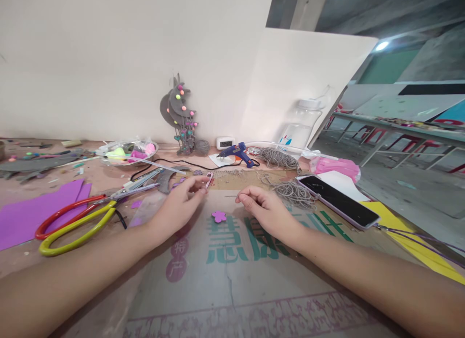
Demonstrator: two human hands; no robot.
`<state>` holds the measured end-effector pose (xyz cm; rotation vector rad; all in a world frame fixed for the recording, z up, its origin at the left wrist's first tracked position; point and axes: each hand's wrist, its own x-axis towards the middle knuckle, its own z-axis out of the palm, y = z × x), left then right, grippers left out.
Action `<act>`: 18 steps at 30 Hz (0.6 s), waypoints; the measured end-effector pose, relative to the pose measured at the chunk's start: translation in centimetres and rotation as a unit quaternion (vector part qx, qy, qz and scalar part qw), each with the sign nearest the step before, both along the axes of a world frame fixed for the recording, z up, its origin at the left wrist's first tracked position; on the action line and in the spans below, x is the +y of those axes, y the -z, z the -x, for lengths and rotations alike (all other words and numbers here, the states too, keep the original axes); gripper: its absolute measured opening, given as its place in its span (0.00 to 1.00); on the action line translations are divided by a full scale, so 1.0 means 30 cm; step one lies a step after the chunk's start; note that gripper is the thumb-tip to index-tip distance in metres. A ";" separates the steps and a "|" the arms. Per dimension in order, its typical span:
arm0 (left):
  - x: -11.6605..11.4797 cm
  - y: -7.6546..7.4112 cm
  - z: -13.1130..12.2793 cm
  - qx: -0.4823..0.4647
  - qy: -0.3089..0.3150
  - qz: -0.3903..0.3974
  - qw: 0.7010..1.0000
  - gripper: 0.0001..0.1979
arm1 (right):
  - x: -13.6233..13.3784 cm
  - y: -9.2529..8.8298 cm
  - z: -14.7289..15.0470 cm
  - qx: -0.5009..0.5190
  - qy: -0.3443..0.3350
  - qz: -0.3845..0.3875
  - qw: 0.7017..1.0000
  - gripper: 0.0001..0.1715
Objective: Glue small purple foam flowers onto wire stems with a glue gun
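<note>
L hand [188, 192]: fingers bent, thumb near forefinger, tips right by a small pale-pink loop [209, 179]; can't tell if it's pinched or just lies behind. R hand [262, 206]: thumb & forefinger pressed tog. on a thin, straight grey sliver [230, 196] (thread or needle, unclear), prob. gripped at 1 end so the rest sticks out free. Purple flower-shaped flat piece [219, 216] lies btwn the 2 hands, untouched, on printed cardboard [196, 284], which prob. protects the table. Red-and-yellow-handled metal scissors [110, 210] off L, handles toward the person, prob. for quick pickup. Loose grey yarn coil [292, 192] just beyond R hand, prob. for easy reach; blue glue gun [238, 153] farther back, prob. to keep workspace free.
</note>
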<state>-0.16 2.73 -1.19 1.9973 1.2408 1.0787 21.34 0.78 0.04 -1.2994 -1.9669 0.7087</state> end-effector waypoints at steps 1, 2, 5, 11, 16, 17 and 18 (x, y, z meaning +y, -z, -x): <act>-0.008 -0.002 -0.004 0.044 0.015 -0.021 0.999 0.15 | 0.000 0.000 0.000 0.001 0.001 -0.005 1.000 0.12; -0.017 -0.005 -0.009 0.093 0.031 -0.047 0.994 0.15 | -0.001 0.001 -0.001 0.003 0.000 -0.011 1.000 0.12; -0.048 -0.016 -0.017 0.222 0.074 -0.121 0.965 0.15 | -0.002 0.004 -0.003 0.009 -0.005 -0.028 1.000 0.13; -0.065 -0.024 -0.015 0.278 0.088 -0.152 0.944 0.13 | -0.002 0.007 -0.005 0.007 -0.013 -0.043 0.999 0.13; -0.055 -0.014 -0.019 0.213 0.084 -0.064 0.971 0.09 | -0.004 0.006 -0.004 0.002 -0.008 -0.048 0.999 0.12; -0.054 -0.013 -0.020 0.192 0.090 -0.044 0.976 0.08 | -0.002 0.008 -0.005 0.004 -0.004 -0.048 0.999 0.12; -0.054 -0.013 -0.019 0.168 0.097 -0.024 0.981 0.07 | 0.001 0.012 -0.006 0.007 0.001 -0.047 0.999 0.13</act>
